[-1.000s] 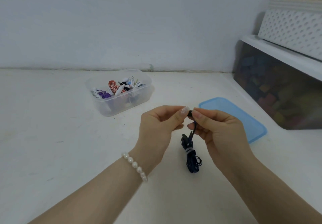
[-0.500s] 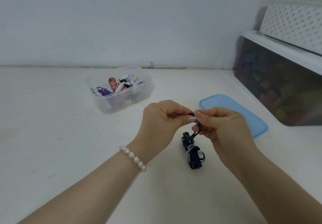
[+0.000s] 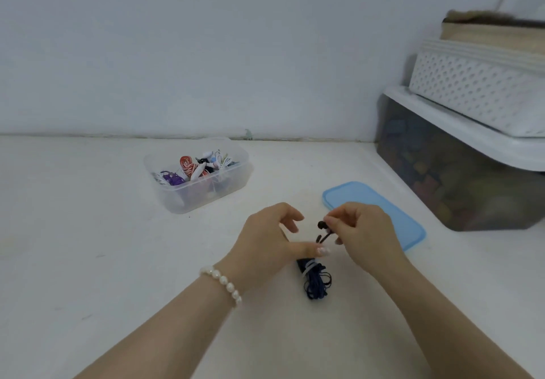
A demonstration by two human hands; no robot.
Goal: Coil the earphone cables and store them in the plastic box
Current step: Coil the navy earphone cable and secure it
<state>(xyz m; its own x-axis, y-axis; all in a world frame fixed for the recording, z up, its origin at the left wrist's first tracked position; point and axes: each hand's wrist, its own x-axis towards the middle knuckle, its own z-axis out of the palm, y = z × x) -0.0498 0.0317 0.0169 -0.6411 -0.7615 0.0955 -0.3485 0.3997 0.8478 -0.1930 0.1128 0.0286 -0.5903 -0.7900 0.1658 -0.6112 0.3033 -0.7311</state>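
Observation:
A dark blue earphone cable [image 3: 317, 282] lies coiled on the white table, bound by a pale tie near its top. My right hand [image 3: 365, 231] pinches the black earbud end [image 3: 321, 225] and holds it just above the coil. My left hand [image 3: 265, 240] is beside it with its fingers spread and loosely bent, holding nothing. Its thumb reaches to the top of the coil. The clear plastic box [image 3: 194, 201] stands further back on the left with no lid on. It holds several coiled earphones, red, purple and white.
The box's blue lid [image 3: 389, 216] lies flat on the table behind my right hand. A large dark storage bin [image 3: 457, 184] with a white perforated basket [image 3: 472, 92] on top fills the right side. A wall closes off the back.
My left hand has let go of the earbud end and dropped, with its thumb now at the top of the coil. My right hand still pinches the earbud end.

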